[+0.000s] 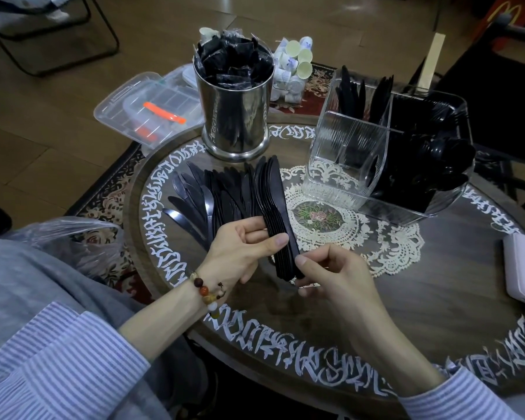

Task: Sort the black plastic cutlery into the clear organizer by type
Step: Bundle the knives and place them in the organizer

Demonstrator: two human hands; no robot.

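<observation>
A neat stack of black plastic knives (275, 213) stands on edge, blades pointing away, gripped by the left hand (240, 253) and pinched at its near end by the right hand (331, 274). More black knives (203, 198) lie fanned on the bench just to its left. The clear organizer (361, 165) stands far right; one compartment holds upright black pieces, another what look like spoons.

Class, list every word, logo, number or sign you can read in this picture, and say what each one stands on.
Golden-arches "M" logo, partly cut off: red object on the floor.
White calligraphy: table rim, not legible to me.
Engraved characters: metal cup, too blurred to read.
Small cups: blue marks, too small.
</observation>
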